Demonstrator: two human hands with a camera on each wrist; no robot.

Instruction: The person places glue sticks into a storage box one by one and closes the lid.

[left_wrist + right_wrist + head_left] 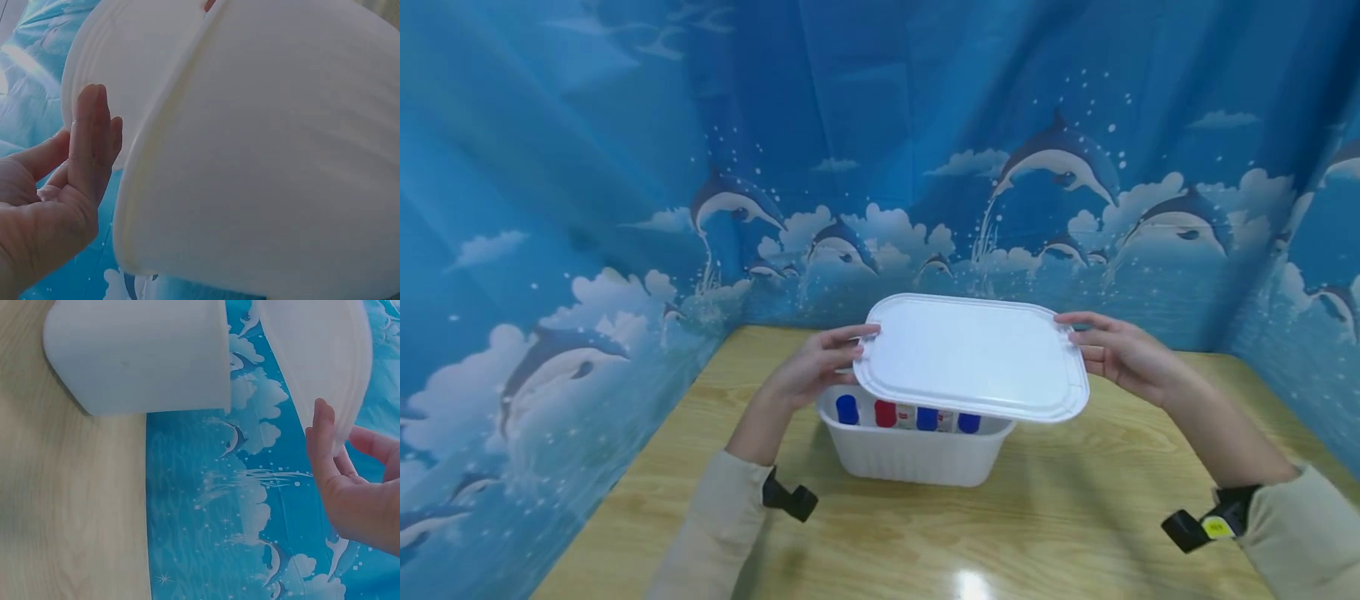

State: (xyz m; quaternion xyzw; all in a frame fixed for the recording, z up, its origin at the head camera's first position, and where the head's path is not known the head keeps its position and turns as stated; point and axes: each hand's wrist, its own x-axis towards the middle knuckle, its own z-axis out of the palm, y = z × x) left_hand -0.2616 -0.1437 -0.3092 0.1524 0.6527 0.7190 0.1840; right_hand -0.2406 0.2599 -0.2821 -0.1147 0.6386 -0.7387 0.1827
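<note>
A white rounded lid (973, 354) is held tilted above a white plastic bin (917, 454). At the lid's left end my left hand (812, 362) pinches the rim. My right hand (1123, 354) grips the opposite end the same way. In the left wrist view, the left hand's fingers (94, 137) lie against the lid's underside (125, 69). The right wrist view has the lid (325, 356) between thumb and fingers, apart from the bin (137, 356). Inside the bin stand several items with blue tops (847, 409) and a red top (885, 413); the lid hides part of the bin's interior.
The bin stands on a light wooden table (880, 546). Behind and beside the table hangs a blue curtain (865, 108) printed with dolphins and clouds. Each forearm wears a black wrist strap with a small camera (790, 498).
</note>
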